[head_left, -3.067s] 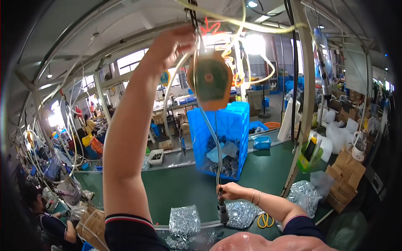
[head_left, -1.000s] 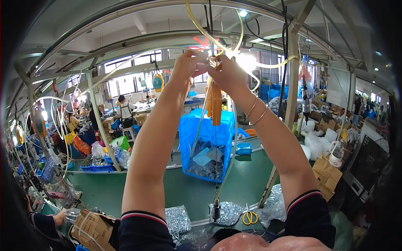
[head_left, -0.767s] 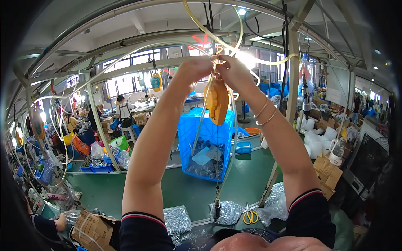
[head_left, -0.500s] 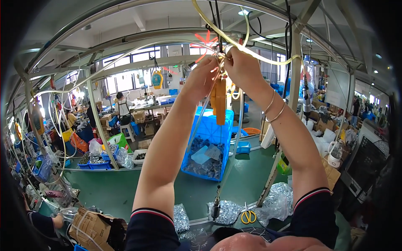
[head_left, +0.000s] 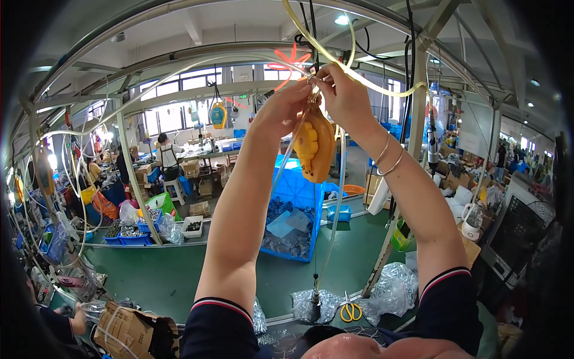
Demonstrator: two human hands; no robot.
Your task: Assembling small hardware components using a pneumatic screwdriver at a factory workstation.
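Observation:
Both arms are raised overhead, and my hands meet at the top of a yellow spring balancer [head_left: 317, 152] that hangs from the frame. My left hand [head_left: 283, 110] is closed beside the balancer's top, its fingertips close to a clear hose [head_left: 286, 157] running downward. Pinched at the same spot, my right hand [head_left: 348, 99] has thumb and finger together at the hanging point. What either pinch holds is too small and crowded to make out. A bright red ribbon-like strand [head_left: 291, 60] fans out just above. From the balancer's cable a dark tool [head_left: 315, 308] hangs low over the bench.
A blue crate [head_left: 293, 239] of dark small parts stands tilted behind the balancer. Yellow-handled scissors [head_left: 351, 311] lie near bubble-wrap bags [head_left: 394, 290] on the green bench [head_left: 161, 275]. A thick yellowish hose [head_left: 382, 90] crosses above. A monitor [head_left: 519, 224] is at the right.
The balancer has turned from its narrow edge to show its broad, ridged side. My hands stay at its top, with the left wrist and fingers shifted slightly.

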